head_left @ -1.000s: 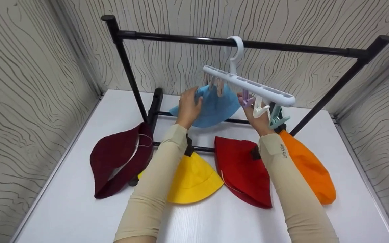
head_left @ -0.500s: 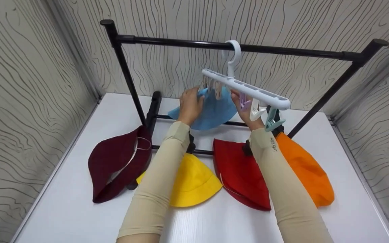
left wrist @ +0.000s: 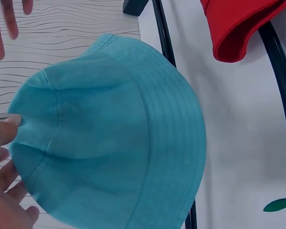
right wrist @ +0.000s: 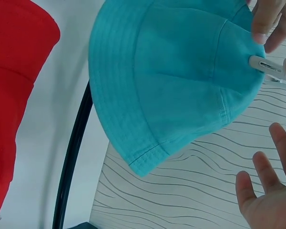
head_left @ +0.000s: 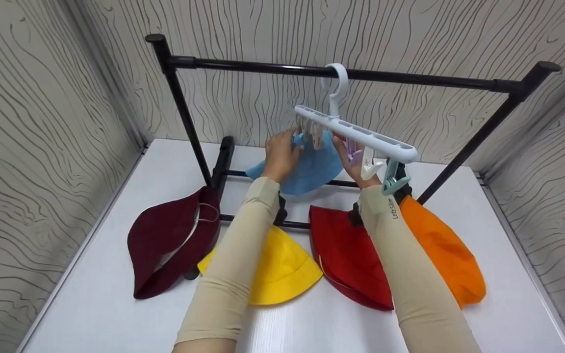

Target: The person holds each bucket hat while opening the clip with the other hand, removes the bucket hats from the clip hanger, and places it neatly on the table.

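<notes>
A light blue bucket hat hangs crown up under a white clip hanger. My left hand grips the hat's crown, thumb on the near side and fingers behind the edge. One pale clip of the hanger sits on the top of the crown. My right hand is just right of the hat, behind the purple clip. Its fingers are spread and apart from the cloth, while its thumb lies near the pale clip's end. The hanger partly hides this hand in the head view.
The hanger hooks over a black rack's top bar. White and green clips dangle at its right. A maroon hat, yellow hat, red hat and orange hat lie on the white table.
My right hand has shifted left, closer to the blue hat. My left hand keeps its grip on the crown. The head view has tilted slightly, so the scene sits lower.
</notes>
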Demonstrator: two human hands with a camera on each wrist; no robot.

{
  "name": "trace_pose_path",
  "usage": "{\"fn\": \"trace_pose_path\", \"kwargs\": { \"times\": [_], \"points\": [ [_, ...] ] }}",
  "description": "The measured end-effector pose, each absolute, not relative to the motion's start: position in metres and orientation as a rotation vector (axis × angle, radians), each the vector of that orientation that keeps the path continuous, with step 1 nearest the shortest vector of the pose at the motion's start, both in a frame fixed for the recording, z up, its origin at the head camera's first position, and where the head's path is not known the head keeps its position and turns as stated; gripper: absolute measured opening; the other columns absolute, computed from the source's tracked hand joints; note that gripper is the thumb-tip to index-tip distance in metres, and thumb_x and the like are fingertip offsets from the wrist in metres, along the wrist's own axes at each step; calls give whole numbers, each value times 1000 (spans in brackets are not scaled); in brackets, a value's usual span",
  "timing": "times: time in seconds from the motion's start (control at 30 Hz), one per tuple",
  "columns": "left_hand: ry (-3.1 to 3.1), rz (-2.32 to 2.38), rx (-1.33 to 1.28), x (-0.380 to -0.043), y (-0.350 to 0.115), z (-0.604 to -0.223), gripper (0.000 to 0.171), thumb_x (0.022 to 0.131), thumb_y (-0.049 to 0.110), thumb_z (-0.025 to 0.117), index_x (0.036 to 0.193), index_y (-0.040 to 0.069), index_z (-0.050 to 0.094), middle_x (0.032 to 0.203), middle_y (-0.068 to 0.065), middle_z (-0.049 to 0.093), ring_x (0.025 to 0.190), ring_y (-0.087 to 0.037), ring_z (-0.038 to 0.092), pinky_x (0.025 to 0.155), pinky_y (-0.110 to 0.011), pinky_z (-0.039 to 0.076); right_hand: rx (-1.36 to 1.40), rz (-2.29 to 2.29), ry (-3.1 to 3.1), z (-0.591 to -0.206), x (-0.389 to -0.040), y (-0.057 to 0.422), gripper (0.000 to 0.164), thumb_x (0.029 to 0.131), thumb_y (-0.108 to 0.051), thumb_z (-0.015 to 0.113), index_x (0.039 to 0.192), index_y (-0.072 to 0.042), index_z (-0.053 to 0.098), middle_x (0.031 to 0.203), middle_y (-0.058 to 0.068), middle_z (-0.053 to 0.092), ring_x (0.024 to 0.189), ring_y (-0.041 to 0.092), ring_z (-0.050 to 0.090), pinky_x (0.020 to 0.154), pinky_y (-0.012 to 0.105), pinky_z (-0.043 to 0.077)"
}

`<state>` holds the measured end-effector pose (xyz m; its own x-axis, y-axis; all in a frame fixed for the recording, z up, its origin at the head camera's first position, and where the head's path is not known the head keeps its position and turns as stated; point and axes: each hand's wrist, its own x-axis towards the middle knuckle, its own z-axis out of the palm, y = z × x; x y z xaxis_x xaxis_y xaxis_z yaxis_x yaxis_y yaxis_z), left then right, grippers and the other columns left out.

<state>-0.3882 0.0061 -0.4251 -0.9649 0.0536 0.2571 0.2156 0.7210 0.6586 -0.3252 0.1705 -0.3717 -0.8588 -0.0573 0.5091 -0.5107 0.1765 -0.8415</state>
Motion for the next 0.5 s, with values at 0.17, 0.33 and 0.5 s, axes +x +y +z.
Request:
{"fn": "trace_pose_path", "kwargs": {
  "times": [0.17,0.33,0.5],
  "points": [
    [-2678,-1116,-250,-387,9,-428,45,95,18,60,139,14,50,130,-7,58,124,-22,53,109,-38,39,536,1667,-2123,-369,-322,167,59,92,-38,62,126,9,52,122,17,64,115,11,59,107,36,41],
    [-2670,-1146,-301,-384,10,-430,39,97,10,55,135,13,54,122,-8,60,115,-21,59,99,-34,49,511,1713,-2115,-414,-369,184,39,93,-21,64,128,-6,59,126,13,64,122,26,56,109,41,39],
    [-2681,-1163,-332,-380,13,-432,38,98,7,51,135,16,55,117,-7,60,114,-20,60,99,-33,49,577,1501,-2225,-463,-419,211,49,92,-43,61,135,-21,55,134,-1,60,126,11,51,112,30,35]
  ]
}}
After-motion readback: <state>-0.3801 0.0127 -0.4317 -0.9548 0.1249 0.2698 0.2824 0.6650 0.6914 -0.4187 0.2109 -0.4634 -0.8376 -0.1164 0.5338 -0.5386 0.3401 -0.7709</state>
